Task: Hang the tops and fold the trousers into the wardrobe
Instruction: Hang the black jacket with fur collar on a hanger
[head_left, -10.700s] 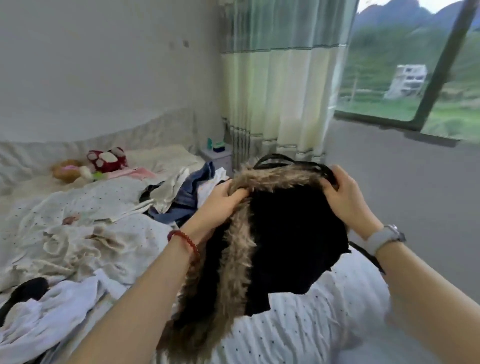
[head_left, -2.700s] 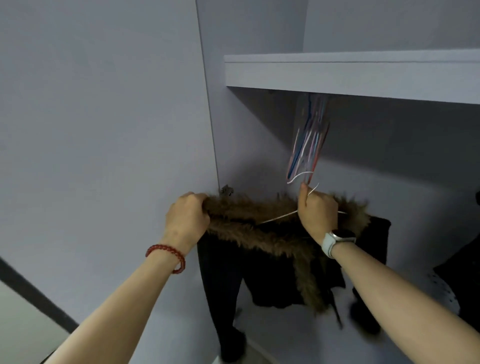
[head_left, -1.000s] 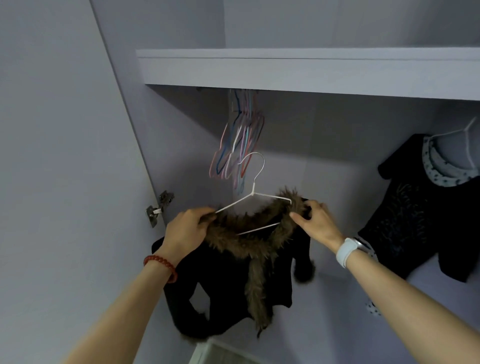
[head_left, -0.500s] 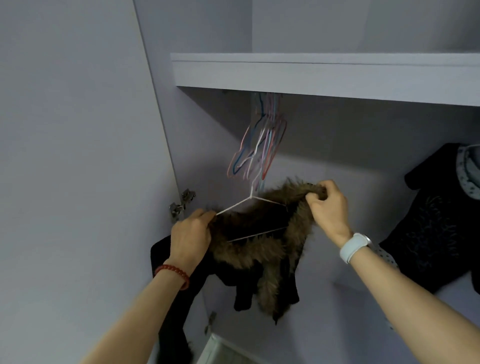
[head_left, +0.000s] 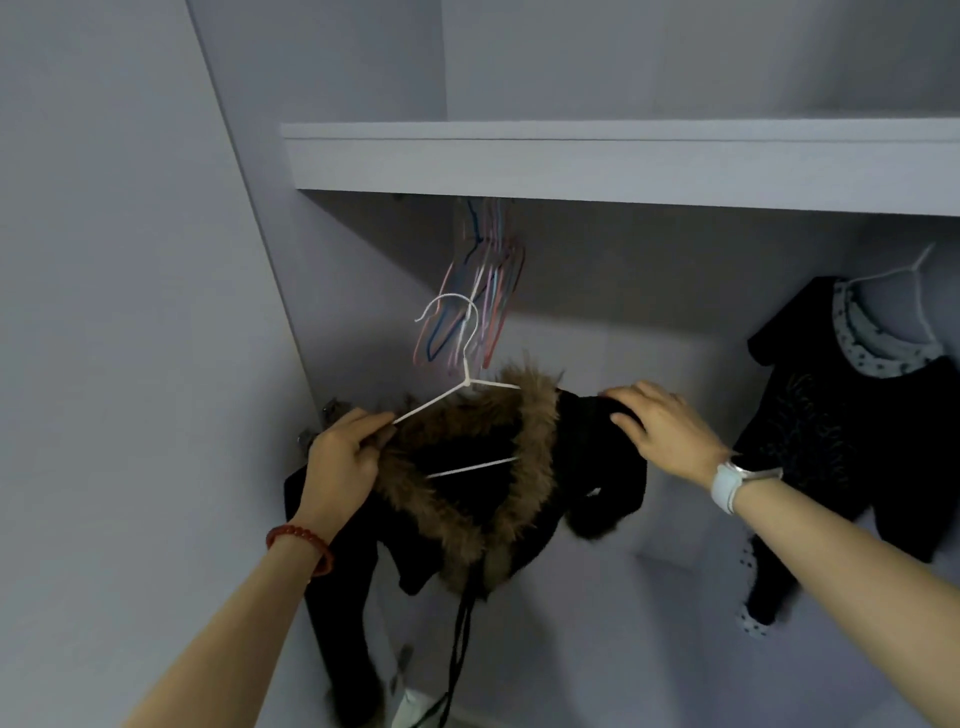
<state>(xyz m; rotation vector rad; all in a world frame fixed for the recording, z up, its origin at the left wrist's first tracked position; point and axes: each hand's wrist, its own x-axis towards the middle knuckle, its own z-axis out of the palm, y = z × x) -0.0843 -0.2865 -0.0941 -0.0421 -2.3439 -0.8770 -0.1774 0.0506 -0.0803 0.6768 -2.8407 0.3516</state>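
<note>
My left hand (head_left: 343, 462) grips the black fur-collared jacket (head_left: 498, 483) and thin white wire hanger (head_left: 457, 395) together below the wardrobe shelf (head_left: 623, 166); my right hand (head_left: 660, 426) lies flat, fingers straight, on its shoulder. It looks soft, bulky, likely to slip; I'd hold the hook.

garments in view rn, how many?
2. Black fur-trimmed jacket on the white hanger, held by both hands, centre; dark top hanging at right. More may hide out of frame.
</note>
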